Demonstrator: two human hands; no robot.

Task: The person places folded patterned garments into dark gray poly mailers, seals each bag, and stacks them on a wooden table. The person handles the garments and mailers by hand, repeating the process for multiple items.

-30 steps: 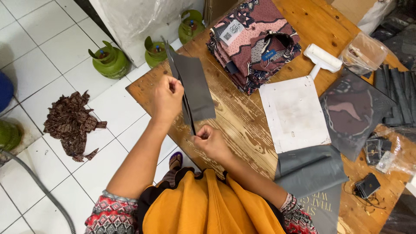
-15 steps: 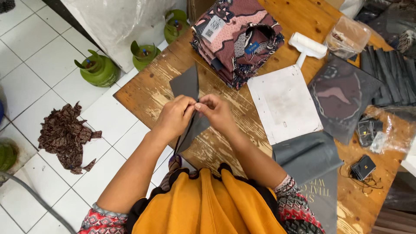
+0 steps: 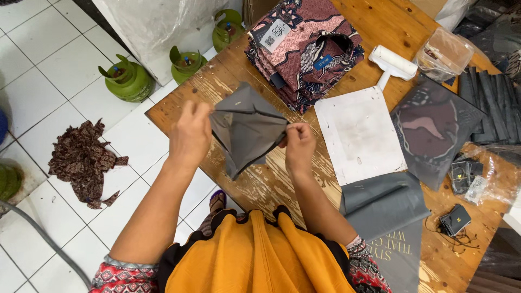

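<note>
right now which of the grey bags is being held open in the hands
The grey bag held up between the left hand and right hand, its mouth pulled apart. The other grey bags lie flat on the table.

top: mustard-orange front panel with a thin black edge along the neckline, sits closest to the wooden table (image 3: 380, 21) | sleeves: short, red-pink patterned print with dark bits and a pale band at the cuff | forearms bare | left hand (image 3: 190, 135) and right hand (image 3: 299, 147): no gloves, no rings visible
</note>
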